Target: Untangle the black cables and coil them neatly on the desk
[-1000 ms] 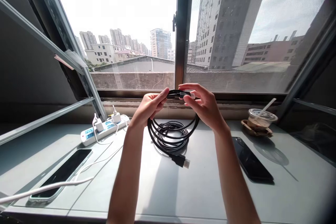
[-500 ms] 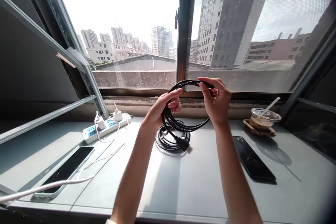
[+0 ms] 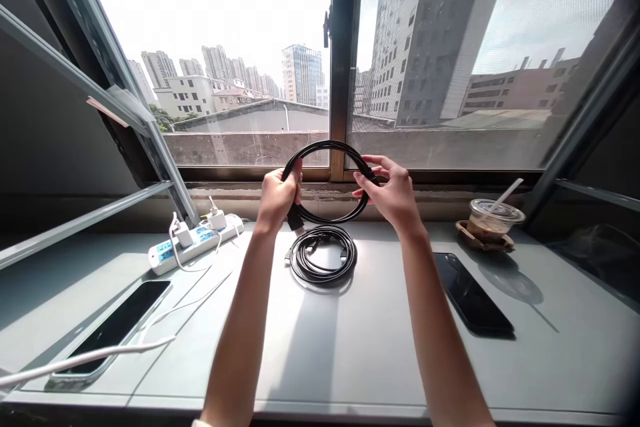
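Note:
A coiled black cable [image 3: 330, 145] hangs upright in the air as a loop between my two hands. My left hand [image 3: 278, 195] is closed around the loop's left side, and a black connector [image 3: 295, 219] with a metal tip sticks out below it. On the right side of the loop, my right hand [image 3: 389, 188] pinches the strands between thumb and fingers. Just below the loop, another coiled black cable [image 3: 325, 277] lies on the table, with small connectors near its middle and at its left edge.
A white power strip [image 3: 190, 247] with plugged-in chargers and a phone [image 3: 120, 323] are at the left, white cords running between. At right lie a black phone [image 3: 475, 297] and a plastic cup [image 3: 495, 213] with a straw in a cardboard holder. Metal frame bars flank the table [image 3: 370, 360].
My left hand has changed from spread fingers to a closed grip on the loop. The loop is rounder and turned more face-on, its connector shifted left. My right hand has moved slightly down and left.

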`<state>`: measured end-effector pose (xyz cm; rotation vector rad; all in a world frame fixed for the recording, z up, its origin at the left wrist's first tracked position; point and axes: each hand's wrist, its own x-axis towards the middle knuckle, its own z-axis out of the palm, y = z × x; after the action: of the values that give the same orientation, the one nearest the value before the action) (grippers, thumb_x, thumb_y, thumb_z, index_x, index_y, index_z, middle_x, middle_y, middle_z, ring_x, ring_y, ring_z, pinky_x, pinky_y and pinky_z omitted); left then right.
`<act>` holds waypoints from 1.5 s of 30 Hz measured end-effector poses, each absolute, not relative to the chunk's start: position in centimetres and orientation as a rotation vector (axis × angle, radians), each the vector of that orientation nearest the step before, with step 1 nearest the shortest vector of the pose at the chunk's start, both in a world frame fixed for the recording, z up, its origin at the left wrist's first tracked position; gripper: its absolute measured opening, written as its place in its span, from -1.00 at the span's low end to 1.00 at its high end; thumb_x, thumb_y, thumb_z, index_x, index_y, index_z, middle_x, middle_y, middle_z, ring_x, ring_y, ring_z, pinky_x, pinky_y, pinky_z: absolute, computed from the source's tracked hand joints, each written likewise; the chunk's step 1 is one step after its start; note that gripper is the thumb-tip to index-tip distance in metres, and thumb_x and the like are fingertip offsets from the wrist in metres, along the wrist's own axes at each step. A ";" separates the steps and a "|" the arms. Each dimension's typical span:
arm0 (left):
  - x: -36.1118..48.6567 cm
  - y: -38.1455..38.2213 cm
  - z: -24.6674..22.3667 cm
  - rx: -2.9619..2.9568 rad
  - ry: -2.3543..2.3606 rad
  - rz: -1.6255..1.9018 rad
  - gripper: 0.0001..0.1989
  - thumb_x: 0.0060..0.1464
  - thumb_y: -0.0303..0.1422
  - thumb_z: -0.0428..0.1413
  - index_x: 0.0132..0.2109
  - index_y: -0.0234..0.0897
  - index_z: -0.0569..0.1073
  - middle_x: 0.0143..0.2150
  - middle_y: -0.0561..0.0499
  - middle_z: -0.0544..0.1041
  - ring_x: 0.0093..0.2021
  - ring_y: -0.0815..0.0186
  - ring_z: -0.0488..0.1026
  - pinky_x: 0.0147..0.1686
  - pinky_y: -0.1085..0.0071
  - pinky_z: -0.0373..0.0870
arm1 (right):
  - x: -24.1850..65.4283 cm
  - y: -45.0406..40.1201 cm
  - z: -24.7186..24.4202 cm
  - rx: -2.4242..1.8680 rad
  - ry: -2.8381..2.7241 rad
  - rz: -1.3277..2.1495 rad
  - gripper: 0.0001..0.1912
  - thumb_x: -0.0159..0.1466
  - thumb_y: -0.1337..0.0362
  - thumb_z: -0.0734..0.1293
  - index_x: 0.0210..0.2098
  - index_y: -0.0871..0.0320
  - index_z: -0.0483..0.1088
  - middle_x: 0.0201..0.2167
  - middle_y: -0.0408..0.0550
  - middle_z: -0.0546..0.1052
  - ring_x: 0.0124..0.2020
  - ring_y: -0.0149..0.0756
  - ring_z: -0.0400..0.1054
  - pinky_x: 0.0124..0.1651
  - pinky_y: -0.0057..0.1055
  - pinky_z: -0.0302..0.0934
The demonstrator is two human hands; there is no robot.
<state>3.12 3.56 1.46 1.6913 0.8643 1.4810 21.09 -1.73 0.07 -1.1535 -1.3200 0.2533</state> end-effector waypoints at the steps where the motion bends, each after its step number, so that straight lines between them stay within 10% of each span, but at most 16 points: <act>1: 2.9 3.7 1.6 1.658 0.863 1.518 -0.60 0.01 -0.07 0.11 -0.53 -0.31 0.29 -0.78 0.18 0.17 -0.77 0.51 0.14 -0.73 0.56 0.12 | 21.1 -1.8 0.0 -1.206 -1.372 0.324 -0.54 0.15 0.15 0.32 0.01 0.20 0.33 -0.30 0.01 0.48 -0.59 -0.39 0.41 -0.66 -0.51 0.30; 8: 2.5 3.9 1.5 1.675 0.854 1.480 -0.75 0.03 -0.22 0.12 -0.22 -0.31 0.33 -0.76 0.25 0.20 -0.78 0.49 0.14 -0.74 0.58 0.14 | 20.8 -1.7 -0.2 -1.320 -1.499 0.330 -0.69 0.19 0.27 0.25 -0.08 0.20 0.38 -0.63 -0.14 0.45 -0.71 -0.44 0.31 -0.73 -0.60 0.16; 21: 2.0 4.5 -2.3 1.837 1.247 1.130 -0.75 0.09 -0.21 -0.01 -0.20 -0.31 0.33 -0.67 0.12 0.34 -0.71 0.42 0.28 -0.69 0.56 0.22 | 23.6 0.3 -2.7 -1.352 -1.705 0.850 -0.33 0.19 0.24 0.30 0.27 0.04 0.06 -0.45 -0.15 0.49 -0.60 -0.45 0.36 -0.68 -0.56 0.25; 26: 1.7 5.8 -9.8 1.928 1.590 0.909 -0.66 0.04 -0.36 0.00 -0.02 -0.37 0.29 -0.42 -0.07 0.51 -0.45 0.22 0.50 -0.33 0.30 0.43 | 22.8 3.5 -7.2 -1.799 -1.890 0.958 -0.50 0.09 0.40 0.34 0.06 0.20 0.37 -0.39 -0.03 0.55 -0.54 -0.40 0.42 -0.52 -0.48 0.34; 31: 1.8 6.7 -13.3 2.078 1.614 0.860 -0.65 0.03 -0.42 -0.06 -0.03 -0.31 0.40 -0.03 -0.21 0.45 0.08 0.05 0.34 0.10 0.15 0.20 | 22.3 4.7 -8.9 -1.974 -1.841 0.763 -0.48 0.02 0.42 0.37 0.01 0.12 0.41 -0.24 -0.04 0.56 -0.43 -0.38 0.45 -0.23 -0.42 0.34; 39: 1.6 8.4 -13.6 2.224 1.658 0.846 -0.58 0.06 -0.19 -0.09 -0.09 -0.31 0.50 -0.11 -0.20 0.48 -0.07 0.05 0.43 -0.04 0.20 0.32 | 22.9 4.0 -8.9 -2.044 -1.776 0.385 -0.59 0.29 0.03 0.13 0.00 0.03 0.39 0.01 -0.02 0.45 0.05 -0.19 0.30 0.03 -0.30 0.15; 45: -0.4 10.3 -14.1 2.095 1.890 0.808 -0.67 0.08 -0.19 -0.16 -0.34 -0.10 0.49 -0.40 0.12 0.55 -0.25 0.10 0.47 -0.25 0.28 0.35 | 24.7 0.9 -13.9 -2.188 -1.649 0.267 -0.64 0.35 0.20 0.03 -0.03 0.11 0.34 -0.15 0.03 0.52 -0.12 -0.20 0.41 -0.16 -0.35 0.19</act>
<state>-0.39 10.34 -14.13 2.0955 1.8899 0.8084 24.75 0.93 -13.93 -2.1877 -1.6487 0.2670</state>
